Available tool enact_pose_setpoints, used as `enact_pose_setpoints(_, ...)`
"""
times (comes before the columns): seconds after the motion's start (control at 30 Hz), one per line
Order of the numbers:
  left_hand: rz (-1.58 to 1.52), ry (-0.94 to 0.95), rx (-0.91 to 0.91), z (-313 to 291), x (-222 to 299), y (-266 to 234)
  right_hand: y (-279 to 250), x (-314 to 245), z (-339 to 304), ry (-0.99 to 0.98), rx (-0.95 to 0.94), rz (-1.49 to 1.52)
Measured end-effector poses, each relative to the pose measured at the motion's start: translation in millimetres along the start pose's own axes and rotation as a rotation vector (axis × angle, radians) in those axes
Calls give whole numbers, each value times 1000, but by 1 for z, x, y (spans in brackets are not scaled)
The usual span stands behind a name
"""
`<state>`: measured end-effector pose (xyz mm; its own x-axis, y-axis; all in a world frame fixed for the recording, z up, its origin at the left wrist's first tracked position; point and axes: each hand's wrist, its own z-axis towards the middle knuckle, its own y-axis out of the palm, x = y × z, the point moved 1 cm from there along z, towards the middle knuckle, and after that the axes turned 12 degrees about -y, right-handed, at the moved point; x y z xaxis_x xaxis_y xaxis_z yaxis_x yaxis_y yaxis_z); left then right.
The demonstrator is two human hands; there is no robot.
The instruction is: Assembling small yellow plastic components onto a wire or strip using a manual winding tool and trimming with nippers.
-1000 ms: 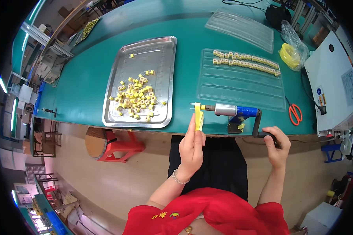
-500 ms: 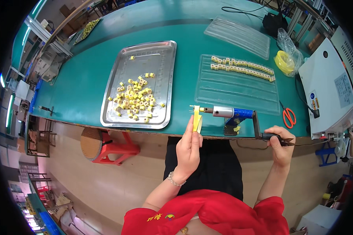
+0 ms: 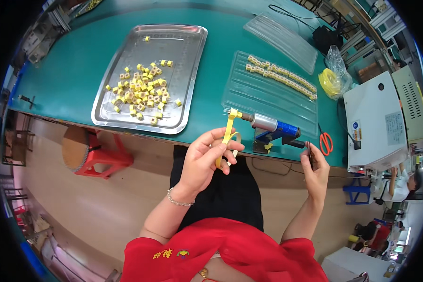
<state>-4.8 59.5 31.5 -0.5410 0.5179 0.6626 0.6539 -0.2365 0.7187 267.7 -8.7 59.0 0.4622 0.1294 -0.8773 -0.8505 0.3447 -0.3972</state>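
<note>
Tape (image 3: 229, 129), pinched in the left hand (image 3: 202, 162), ran toward one o'clock to the blue crank tool (image 3: 286, 129), likely best kept flat and snug, while the right hand (image 3: 317, 175), at three o'clock, gripped a thin dark thing (image 3: 309, 152).

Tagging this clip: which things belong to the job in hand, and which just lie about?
Likely in use: yellow tape in the left hand, blue crank device, yellow parts, metal tray, front clear tray.

Seemingly lying about: rear clear tray, red stool, blue stool.
</note>
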Motion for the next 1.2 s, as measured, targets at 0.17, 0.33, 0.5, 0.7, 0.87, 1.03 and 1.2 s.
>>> enact_pose_setpoints(0.17, -13, 2, -45, 1, 3, -3, 18, -65, 18, -321, -24, -250)
enact_pose_setpoints(0.33, -16, 4, -13, -2, 3, 2, 79, -105, 42, -976, -165, -888)
enact_pose_setpoints(0.5, -54, 2, -23, -3, 2, 5, 100, -110, 48, -1048, -225, -1060)
enact_pose_setpoints(0.7, -64, 3, -59, -4, 5, 1, 112, -117, 49, -1040, -259, -1102)
enact_pose_setpoints(0.87, -51, -8, -68, -4, 6, 2, 116, -118, 49, -1017, -281, -1126)
enact_pose_setpoints(1.03, -1, -20, -126, -11, 6, -7, 116, -111, 48, -998, -239, -1102)
enact_pose_setpoints(1.2, 2, 261, 110, -15, 15, -15, 100, -107, 49, -993, -212, -919)
